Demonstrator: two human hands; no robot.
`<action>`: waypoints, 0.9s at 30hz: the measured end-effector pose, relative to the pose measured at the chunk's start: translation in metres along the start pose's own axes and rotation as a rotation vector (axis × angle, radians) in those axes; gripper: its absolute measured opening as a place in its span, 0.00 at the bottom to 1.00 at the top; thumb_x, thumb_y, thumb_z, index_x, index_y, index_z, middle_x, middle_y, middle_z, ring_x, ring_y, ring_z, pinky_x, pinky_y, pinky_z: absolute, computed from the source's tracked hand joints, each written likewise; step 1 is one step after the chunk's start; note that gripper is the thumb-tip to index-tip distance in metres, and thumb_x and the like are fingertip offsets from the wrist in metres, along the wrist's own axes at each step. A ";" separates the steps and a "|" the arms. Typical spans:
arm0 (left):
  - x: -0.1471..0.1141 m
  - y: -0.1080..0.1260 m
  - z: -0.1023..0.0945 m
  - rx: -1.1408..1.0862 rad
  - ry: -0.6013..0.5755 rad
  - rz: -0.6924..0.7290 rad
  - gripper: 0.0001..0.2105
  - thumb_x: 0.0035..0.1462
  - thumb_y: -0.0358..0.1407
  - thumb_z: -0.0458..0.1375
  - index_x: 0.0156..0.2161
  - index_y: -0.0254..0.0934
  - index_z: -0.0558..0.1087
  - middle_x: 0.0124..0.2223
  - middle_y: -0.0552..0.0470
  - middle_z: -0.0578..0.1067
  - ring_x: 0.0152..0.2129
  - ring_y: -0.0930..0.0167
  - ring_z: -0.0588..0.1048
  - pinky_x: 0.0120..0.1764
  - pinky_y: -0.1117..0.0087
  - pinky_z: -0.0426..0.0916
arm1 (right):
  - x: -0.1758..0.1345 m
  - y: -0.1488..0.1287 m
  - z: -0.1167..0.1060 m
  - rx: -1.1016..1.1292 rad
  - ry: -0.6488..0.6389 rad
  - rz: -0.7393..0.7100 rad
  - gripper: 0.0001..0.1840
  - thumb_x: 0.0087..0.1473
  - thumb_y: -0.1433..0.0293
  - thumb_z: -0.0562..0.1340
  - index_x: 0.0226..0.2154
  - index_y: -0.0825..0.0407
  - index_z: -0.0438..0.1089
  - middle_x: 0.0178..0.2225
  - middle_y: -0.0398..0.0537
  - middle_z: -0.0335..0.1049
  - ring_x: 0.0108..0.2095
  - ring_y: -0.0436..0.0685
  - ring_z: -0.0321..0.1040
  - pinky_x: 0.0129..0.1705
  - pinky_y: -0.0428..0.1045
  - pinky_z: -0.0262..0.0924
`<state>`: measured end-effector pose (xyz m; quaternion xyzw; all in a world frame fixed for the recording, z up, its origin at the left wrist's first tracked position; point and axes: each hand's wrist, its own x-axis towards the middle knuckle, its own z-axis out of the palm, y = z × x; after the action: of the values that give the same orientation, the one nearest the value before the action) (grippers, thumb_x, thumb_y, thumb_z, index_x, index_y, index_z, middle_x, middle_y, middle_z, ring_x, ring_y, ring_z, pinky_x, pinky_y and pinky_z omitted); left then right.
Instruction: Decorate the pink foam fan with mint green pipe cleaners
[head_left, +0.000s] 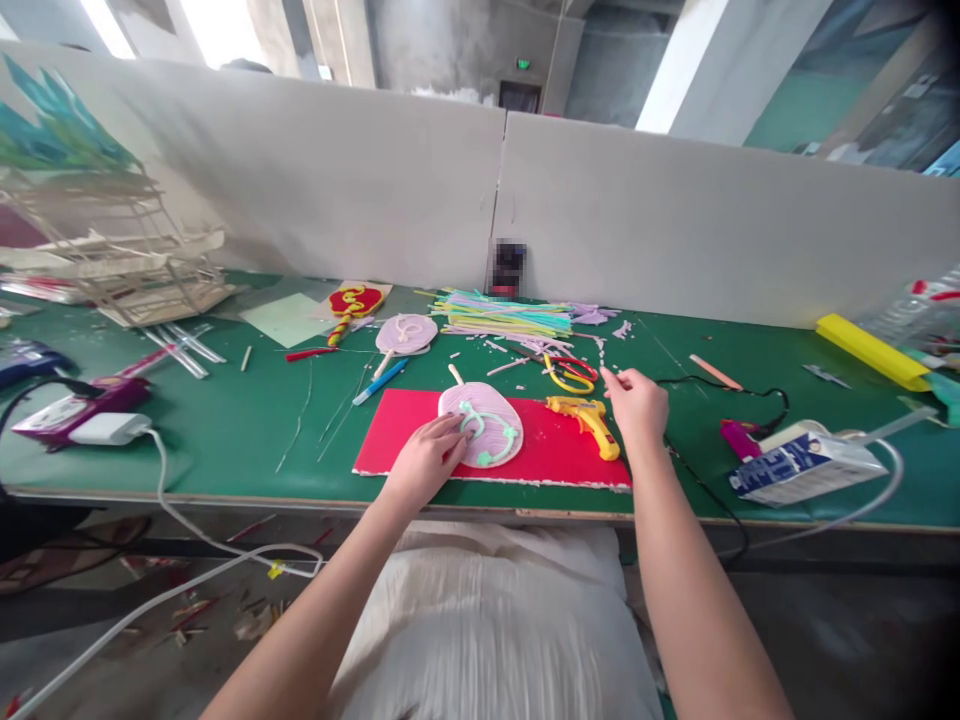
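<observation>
My left hand (431, 455) lies palm down on the left side of a round lilac fan-shaped piece (495, 405), its fingers stretched over the face. The piece has a short pale handle and a curling mint-green trim, and rests on a red board (397, 425). To the right, my right hand (637, 400) is closed in a pinch above the green table, at small lilac bits (601, 348). Whether a bit is between its fingertips cannot be made out. A yellow hot glue gun (589, 415) lies beside that hand on the board; scissors (570, 375) with red and yellow handles lie behind.
Coloured strips (502, 315) are heaped at the back. A second lilac fan-shaped piece (409, 333), a red-and-yellow one (356, 300) and a blue pen (380, 381) lie left. A drink carton (806, 470) and cables stand right; a power strip (82, 410) and a stick model (112, 250) are far left.
</observation>
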<state>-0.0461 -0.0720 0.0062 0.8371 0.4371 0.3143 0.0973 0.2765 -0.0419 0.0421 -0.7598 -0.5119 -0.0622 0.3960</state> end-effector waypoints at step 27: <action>0.000 0.000 0.000 0.011 -0.012 -0.001 0.16 0.60 0.38 0.47 0.40 0.38 0.77 0.51 0.46 0.72 0.50 0.65 0.69 0.53 0.60 0.65 | -0.054 -0.062 0.020 0.087 -0.639 -0.642 0.08 0.57 0.73 0.54 0.32 0.51 0.69 0.34 0.45 0.69 0.34 0.52 0.67 0.35 0.46 0.56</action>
<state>-0.0464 -0.0722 0.0061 0.8392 0.4387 0.3068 0.0956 0.1942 -0.0577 0.0349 -0.5263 -0.8203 0.0772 0.2103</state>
